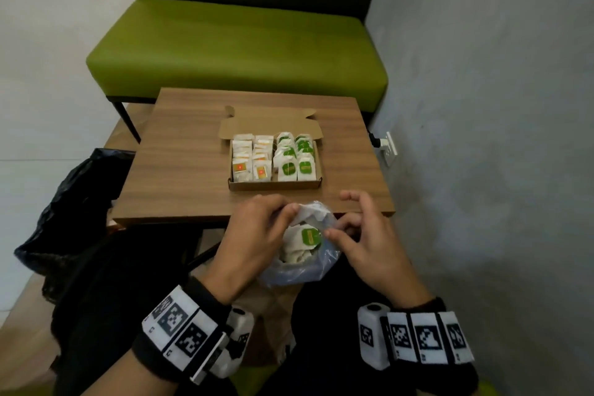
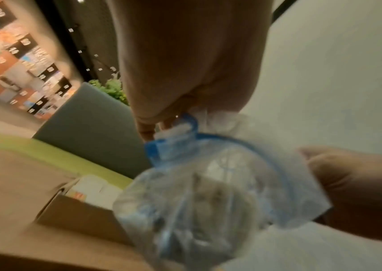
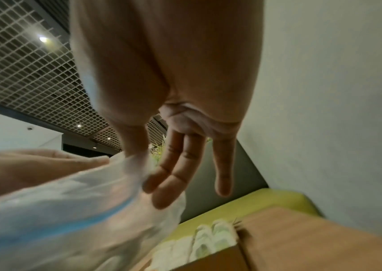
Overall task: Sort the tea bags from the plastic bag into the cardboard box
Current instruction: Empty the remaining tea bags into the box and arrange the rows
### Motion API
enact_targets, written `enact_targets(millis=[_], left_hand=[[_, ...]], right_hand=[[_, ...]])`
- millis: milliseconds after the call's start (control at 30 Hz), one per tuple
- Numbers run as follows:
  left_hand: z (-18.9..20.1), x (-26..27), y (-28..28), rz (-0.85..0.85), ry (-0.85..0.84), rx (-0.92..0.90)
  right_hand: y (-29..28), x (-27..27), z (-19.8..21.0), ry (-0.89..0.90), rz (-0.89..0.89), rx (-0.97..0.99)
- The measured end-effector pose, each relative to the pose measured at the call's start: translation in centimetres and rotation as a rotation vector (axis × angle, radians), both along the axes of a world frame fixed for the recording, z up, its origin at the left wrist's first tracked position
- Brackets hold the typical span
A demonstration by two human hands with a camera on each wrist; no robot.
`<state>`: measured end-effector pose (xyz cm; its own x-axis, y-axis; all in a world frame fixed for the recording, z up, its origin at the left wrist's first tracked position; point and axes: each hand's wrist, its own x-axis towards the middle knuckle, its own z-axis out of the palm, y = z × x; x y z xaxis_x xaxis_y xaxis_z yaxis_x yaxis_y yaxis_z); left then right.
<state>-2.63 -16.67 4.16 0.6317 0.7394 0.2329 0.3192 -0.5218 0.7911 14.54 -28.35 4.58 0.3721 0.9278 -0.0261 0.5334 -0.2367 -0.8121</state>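
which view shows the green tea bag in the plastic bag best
The head view: the green tea bag faces up in the open plastic bag, its label clear. The left wrist view shows only blurred plastic and pale contents; the right wrist view shows only blurred plastic.

Dim, even indoor light fills your head view, its edges bowed by the wide lens. Both wrist views smear with motion blur, the plastic bag (image 2: 208,192) soft; ceiling lights (image 3: 43,39) glare at upper left of the right-wrist frame.
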Motion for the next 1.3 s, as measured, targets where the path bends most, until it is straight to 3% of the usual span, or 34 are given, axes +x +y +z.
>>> enact_targets(millis=[200, 267, 333, 400, 433, 500, 600, 667, 767, 967, 1100, 1200, 1300], left_hand=[[-0.5, -2.4, -0.6, 0.065, -0.164, -0.372], [0.3, -3.0, -0.8, 0.048, -0.292, -0.579], [1.1, -3.3, -0.8, 0.027, -0.446, -0.82], [1.0, -3.4, 0.1, 0.025, -0.502, -0.902], [0.8, -3.5, 0.8, 0.053, -0.488, -0.859], [0.1, -3.4, 3.0, 0.139, -0.35, -0.537], [1.1, -2.9, 5.8, 0.176, -0.155, -0.024], [2.8, -2.0, 6.8, 0.147, -0.17, 0.156], [3.8, -0.1, 8.6, 0.1, -0.159, 0.281], [2.7, 2.1, 11.9, 0.059, -0.074, 0.371], [0.1, 2.1, 15.3, 0.066, -0.067, 0.413], [-2.5, 2.1, 16.9, 0.128, -0.107, 0.245], [-4.8, 1.3, 16.5, 0.214, -0.396, -0.177]], right_hand=[[1.5, -2.6, -1.2, -0.012, 0.009, 0.053], [2.2, -2.9, -0.6, 0.0, 0.049, 0.061], [3.0, -3.2, 0.5, 0.048, 0.089, 0.065], [4.1, -3.7, 1.9, 0.162, 0.097, 0.066], [4.6, -4.0, 2.7, 0.252, 0.095, 0.061], [5.7, -4.4, 3.9, 0.354, 0.094, 0.056], [8.0, -4.2, 4.5, 0.232, 0.07, 0.107], [9.5, -3.5, 4.5, 0.148, 0.042, 0.161], [11.4, -2.2, 4.3, 0.132, 0.021, 0.217], [14.9, -0.1, 2.8, 0.187, 0.002, 0.327], [18.6, 0.6, 0.5, 0.345, 0.01, 0.311], [20.3, 0.6, -1.8, 0.325, 0.036, 0.257], [19.7, -0.1, -4.3, 0.147, 0.041, 0.328]])
